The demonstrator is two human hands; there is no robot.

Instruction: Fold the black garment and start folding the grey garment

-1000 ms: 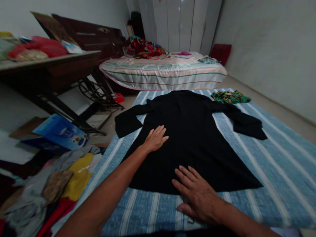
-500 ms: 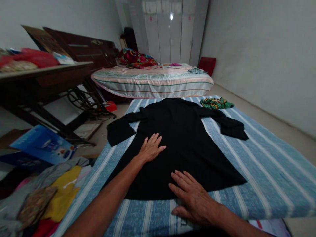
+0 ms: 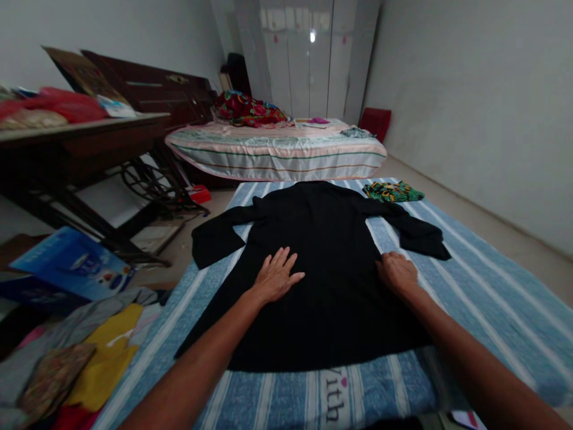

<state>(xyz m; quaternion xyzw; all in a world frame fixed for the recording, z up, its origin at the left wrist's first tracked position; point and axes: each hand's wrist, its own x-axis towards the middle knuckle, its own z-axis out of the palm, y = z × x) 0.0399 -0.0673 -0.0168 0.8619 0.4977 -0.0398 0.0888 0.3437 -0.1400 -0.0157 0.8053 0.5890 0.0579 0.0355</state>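
Note:
A black long-sleeved garment (image 3: 324,239) lies spread out on a blue-and-white striped sheet (image 3: 487,310), its sleeves stretched to both sides and its hem toward me. My left hand (image 3: 275,278) rests flat on the left middle of the garment, fingers spread. At the garment's right side edge is my right hand (image 3: 397,272), its fingers curled closed on the black cloth. The fingertips of that hand are partly hidden.
A folded green patterned cloth (image 3: 394,191) lies at the far right of the sheet. To the left are a sewing machine table (image 3: 85,134), a blue box (image 3: 80,263) and piled clothes (image 3: 110,352). Another bed (image 3: 277,156) stands beyond, before a wardrobe (image 3: 298,65).
My right hand has moved from the hem up to the garment's right side edge, and its fingers have closed there. My left hand stays flat in nearly the same place.

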